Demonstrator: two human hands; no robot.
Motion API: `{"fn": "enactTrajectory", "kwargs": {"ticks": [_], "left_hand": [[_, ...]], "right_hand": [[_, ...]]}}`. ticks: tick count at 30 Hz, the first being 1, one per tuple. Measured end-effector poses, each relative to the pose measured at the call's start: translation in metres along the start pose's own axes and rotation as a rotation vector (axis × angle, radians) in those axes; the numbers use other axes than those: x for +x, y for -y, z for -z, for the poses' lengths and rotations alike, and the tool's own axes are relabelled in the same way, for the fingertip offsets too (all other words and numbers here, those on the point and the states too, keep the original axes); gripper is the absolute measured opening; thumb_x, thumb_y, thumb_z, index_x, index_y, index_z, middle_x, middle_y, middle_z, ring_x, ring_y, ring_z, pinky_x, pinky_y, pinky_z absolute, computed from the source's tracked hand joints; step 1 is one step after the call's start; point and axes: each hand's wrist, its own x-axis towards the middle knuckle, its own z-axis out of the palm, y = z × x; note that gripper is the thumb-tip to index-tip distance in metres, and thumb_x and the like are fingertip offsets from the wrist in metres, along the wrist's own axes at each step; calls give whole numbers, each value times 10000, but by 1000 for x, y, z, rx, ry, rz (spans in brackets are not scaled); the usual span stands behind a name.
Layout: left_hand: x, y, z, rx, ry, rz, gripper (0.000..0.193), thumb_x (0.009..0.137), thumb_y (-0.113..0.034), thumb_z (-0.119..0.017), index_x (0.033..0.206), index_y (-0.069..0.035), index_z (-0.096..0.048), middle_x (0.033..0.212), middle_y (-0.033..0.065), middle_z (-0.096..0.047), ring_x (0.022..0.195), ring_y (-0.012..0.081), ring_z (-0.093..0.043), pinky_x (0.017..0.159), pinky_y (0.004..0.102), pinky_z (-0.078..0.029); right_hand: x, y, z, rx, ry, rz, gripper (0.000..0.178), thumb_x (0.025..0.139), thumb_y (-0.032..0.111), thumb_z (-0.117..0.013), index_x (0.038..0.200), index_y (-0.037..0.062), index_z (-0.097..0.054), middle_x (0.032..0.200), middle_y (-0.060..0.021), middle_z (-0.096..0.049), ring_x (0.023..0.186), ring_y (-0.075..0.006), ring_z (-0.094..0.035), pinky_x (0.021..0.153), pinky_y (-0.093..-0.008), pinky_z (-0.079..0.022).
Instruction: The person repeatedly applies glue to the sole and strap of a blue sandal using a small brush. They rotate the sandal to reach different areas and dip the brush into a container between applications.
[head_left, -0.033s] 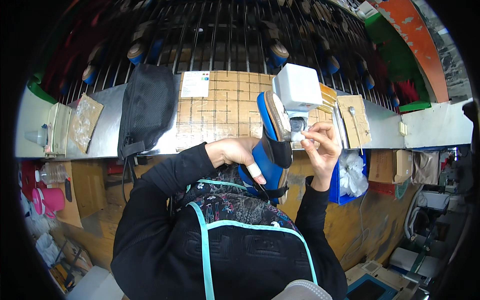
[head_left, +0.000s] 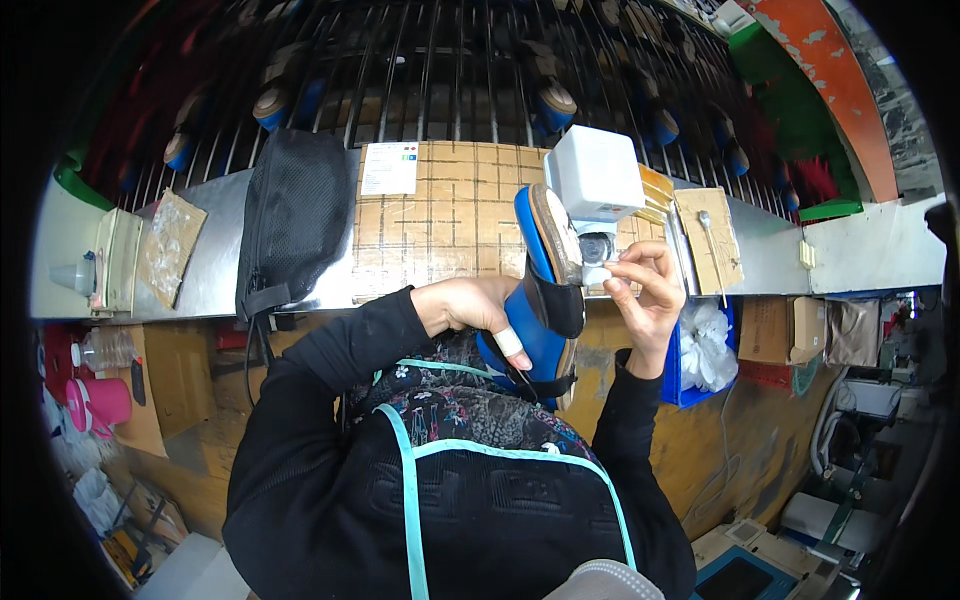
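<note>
My left hand (head_left: 478,308) is closed around a black-strapped sandal (head_left: 553,300) with a tan sole, held tilted over my lap. A smooth blue body that looks like a shoe last (head_left: 540,350) fills it. Pale tape wraps my left thumb. My right hand (head_left: 648,288) pinches a small white piece (head_left: 597,275) between thumb and fingers, close beside the sole's edge. Just beyond those fingertips is a dark grey round thing (head_left: 597,247), whose kind I cannot make out. Behind it stands a white box-shaped container (head_left: 597,172).
Cardboard (head_left: 450,220) covers the bench's middle, with a black mesh bag (head_left: 295,215) left of it. At the right lies a brush (head_left: 712,245) on a cardboard piece. A blue bin (head_left: 690,375) holds white crumpled material. Beyond, a bar rack (head_left: 430,80) carries several blue shoe forms.
</note>
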Motion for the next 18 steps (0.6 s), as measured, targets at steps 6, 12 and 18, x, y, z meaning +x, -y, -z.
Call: {"fn": "enactTrajectory", "kwargs": {"ticks": [6, 12, 18], "left_hand": [[2, 0, -4, -15, 21, 44, 689, 569, 9, -875, 1194, 20, -583, 1113, 153, -666, 1023, 237, -636, 918, 315, -495], [0, -6, -10, 170, -26, 2, 710, 559, -36, -893, 1195, 27, -586, 1105, 155, -668, 1021, 233, -635, 916, 307, -491], [-2, -6, -11, 135, -22, 4, 749, 542, -30, -896, 1212, 31, -565, 1129, 153, -654, 1052, 246, -616, 942, 314, -472]], "right_hand": [[28, -11, 21, 64, 176, 108, 161, 744, 31, -761, 895, -10, -726, 989, -108, -551, 923, -195, -563, 773, -298, -466], [43, -7, 9, 8, 118, 25, 183, 770, 43, -760, 952, 27, -747, 963, -65, -577, 761, -92, -578, 624, -206, -470], [45, -4, 2, -80, 33, 18, 170, 767, 77, -767, 932, 38, -754, 917, -57, -588, 804, -121, -588, 640, -224, -476]]}}
